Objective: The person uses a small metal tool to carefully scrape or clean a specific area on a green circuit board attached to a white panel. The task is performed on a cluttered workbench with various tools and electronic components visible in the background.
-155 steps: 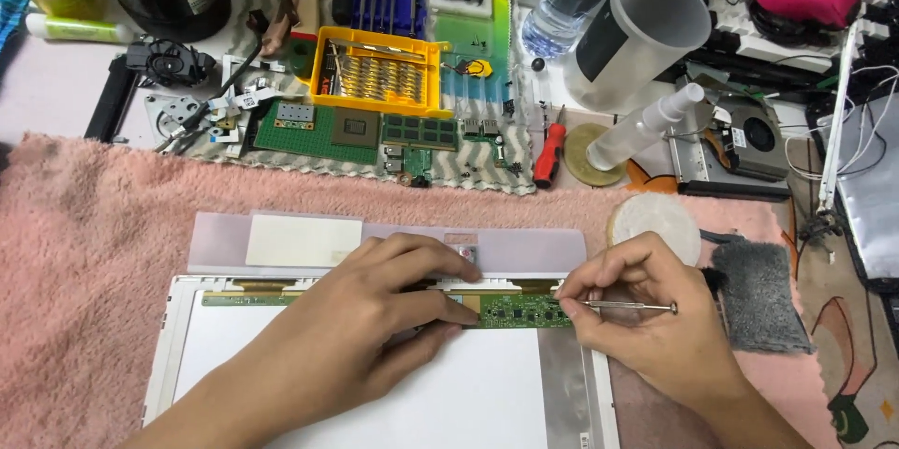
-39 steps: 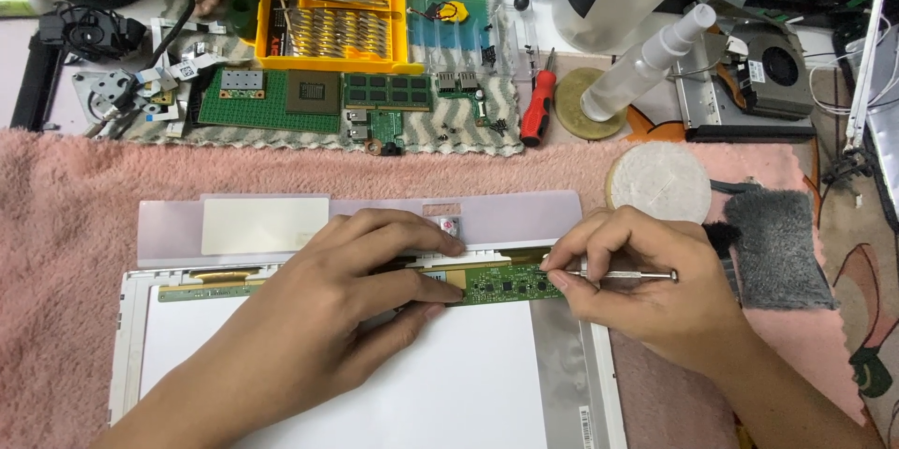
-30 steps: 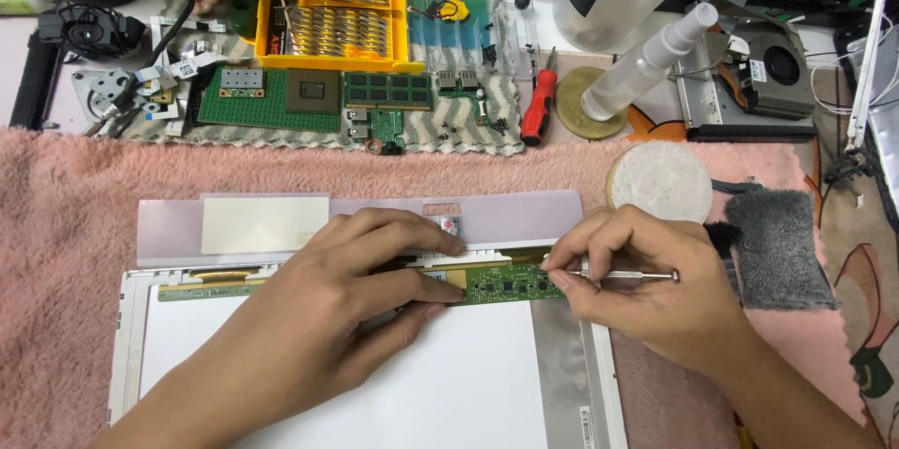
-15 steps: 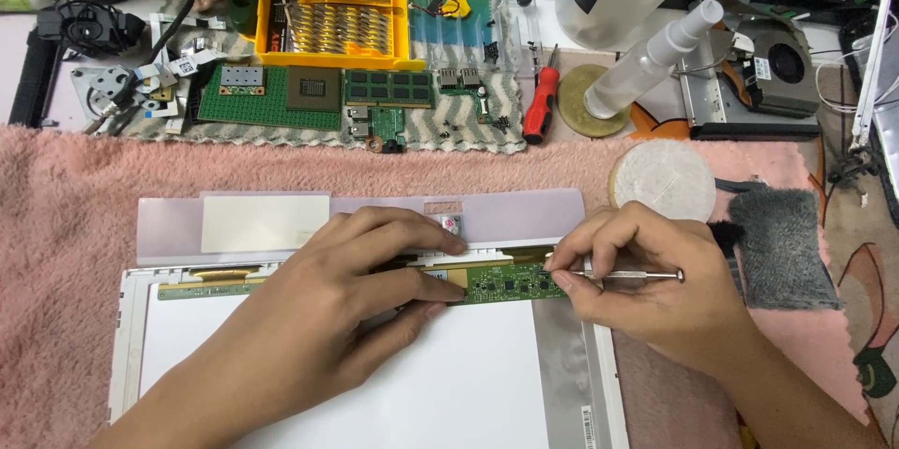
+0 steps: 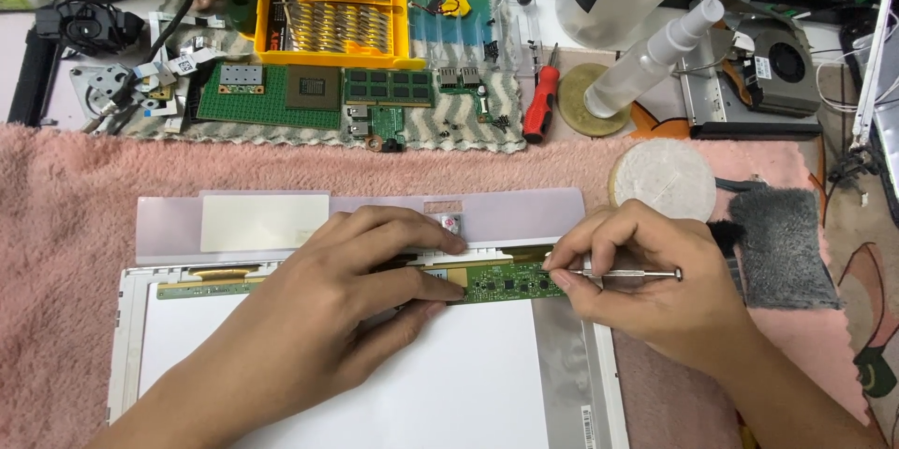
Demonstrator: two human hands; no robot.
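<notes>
A white display panel (image 5: 393, 374) lies face down on a pink fluffy towel (image 5: 66, 215). Along its top edge runs a narrow green circuit strip (image 5: 510, 282). My left hand (image 5: 346, 304) rests flat on the panel, fingers pressing on the strip's middle, beside a pale lilac film (image 5: 375, 215) folded back above. My right hand (image 5: 655, 285) pinches a thin metal tool (image 5: 627, 274), its tip at the strip's right end.
Behind the towel lie a green motherboard (image 5: 309, 93), a yellow tray (image 5: 332, 18) with metal parts, a red-handled screwdriver (image 5: 541, 104), a spray bottle (image 5: 655, 56), a round white pad (image 5: 665, 177), a grey cloth (image 5: 782, 243) and a laptop fan (image 5: 782, 60).
Since the oldest frame the view has shifted closer over the panel. Both hands stay in nearly the same place on the strip; the tool has barely moved.
</notes>
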